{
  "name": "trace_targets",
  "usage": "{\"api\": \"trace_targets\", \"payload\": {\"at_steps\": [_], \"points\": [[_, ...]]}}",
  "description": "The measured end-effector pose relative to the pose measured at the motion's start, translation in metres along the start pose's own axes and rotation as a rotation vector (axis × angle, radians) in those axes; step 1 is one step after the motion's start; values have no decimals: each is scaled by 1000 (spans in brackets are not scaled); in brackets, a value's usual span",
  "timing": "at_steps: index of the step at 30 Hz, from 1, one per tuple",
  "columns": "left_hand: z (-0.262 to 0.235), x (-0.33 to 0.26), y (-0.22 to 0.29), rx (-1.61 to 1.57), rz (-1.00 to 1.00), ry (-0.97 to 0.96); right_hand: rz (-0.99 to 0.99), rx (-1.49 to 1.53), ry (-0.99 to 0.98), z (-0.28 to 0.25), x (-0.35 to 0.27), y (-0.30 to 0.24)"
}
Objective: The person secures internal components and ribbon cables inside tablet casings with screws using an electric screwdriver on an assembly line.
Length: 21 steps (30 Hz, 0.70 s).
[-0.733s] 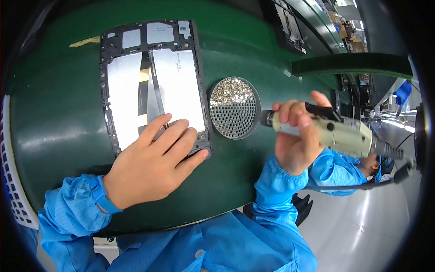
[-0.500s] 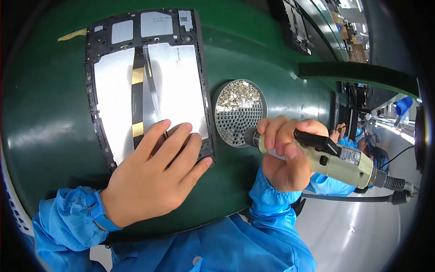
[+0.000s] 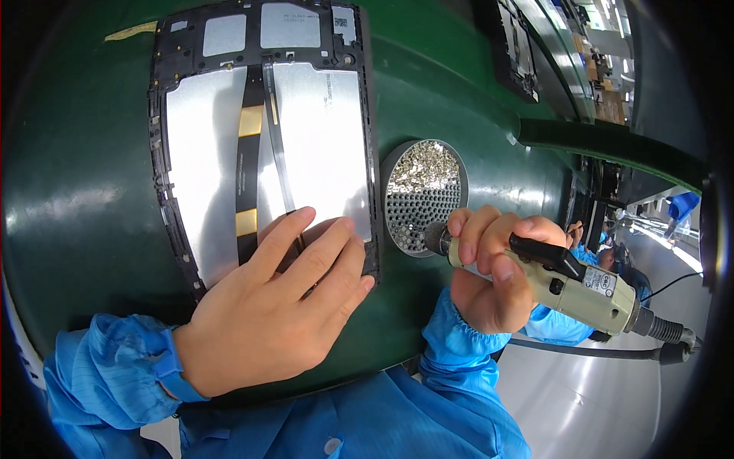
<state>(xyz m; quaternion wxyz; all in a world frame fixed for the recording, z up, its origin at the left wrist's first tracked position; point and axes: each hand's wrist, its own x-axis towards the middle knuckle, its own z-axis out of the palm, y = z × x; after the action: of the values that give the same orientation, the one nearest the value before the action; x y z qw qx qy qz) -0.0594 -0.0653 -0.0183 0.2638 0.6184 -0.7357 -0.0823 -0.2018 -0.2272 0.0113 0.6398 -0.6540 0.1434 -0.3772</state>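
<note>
Under my left hand lies a tablet-like device, with its black frame and silver metal plates facing up. The fingers are spread over its lower right part, and their tips hide what is beneath them. A dark ribbon cable with gold patches runs down its middle. Beside it, a thin grey strip passes under my fingers. My right hand is wrapped round a pale green electric screwdriver. Its dark nose reaches the near edge of a round screw tray with holes and many small screws; the bit's tip cannot be made out.
The green work surface carries a yellowish strip at the far left. Another dark device stands at the far right, near a green bar. The screwdriver's cord trails right. Another person's hand shows beyond.
The view has shifted, so the device, tray and both hands appear farther right. My left hand still rests on the device, and the screwdriver's nose stays at the tray.
</note>
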Motion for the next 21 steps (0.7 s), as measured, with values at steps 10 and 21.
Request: {"api": "trace_targets", "payload": {"at_steps": [10, 21], "points": [[5, 0, 2, 24, 55, 34, -64, 14, 11, -3, -4, -11], [8, -1, 1, 17, 56, 31, 32, -89, -203, 23, -28, -33]]}}
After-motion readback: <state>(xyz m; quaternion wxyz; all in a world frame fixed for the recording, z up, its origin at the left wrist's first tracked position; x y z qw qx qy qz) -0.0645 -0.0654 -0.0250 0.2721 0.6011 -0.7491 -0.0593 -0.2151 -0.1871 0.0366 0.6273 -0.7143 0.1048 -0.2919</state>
